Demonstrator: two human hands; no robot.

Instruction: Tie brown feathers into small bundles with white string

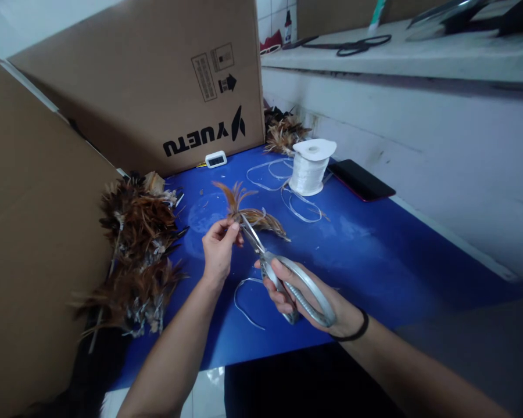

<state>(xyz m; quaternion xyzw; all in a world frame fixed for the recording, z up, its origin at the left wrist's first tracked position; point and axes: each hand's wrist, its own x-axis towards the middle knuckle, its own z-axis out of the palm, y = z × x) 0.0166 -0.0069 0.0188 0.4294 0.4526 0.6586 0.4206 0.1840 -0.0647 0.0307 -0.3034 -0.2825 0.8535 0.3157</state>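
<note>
My left hand [219, 247] pinches a small bundle of brown feathers [234, 197] above the blue tabletop [348, 255]. In my right hand [303, 296] is a pair of scissors [265, 255] with large silver handles. Its slightly parted blades reach the base of the bundle, right by my left fingertips. Whether they touch the feathers I cannot tell. More brown feathers [268, 223] lie just behind the blades. A loose piece of whitish string [239, 299] curves on the table below my hands.
Piles of brown feathers [139, 232] line the left side, beside a cardboard box [135, 75]. Farther back stand a spool of white ribbon [307, 174], a black phone [361, 180] and a small white digital device [215, 159]. Another feather heap [285, 132] sits at the wall.
</note>
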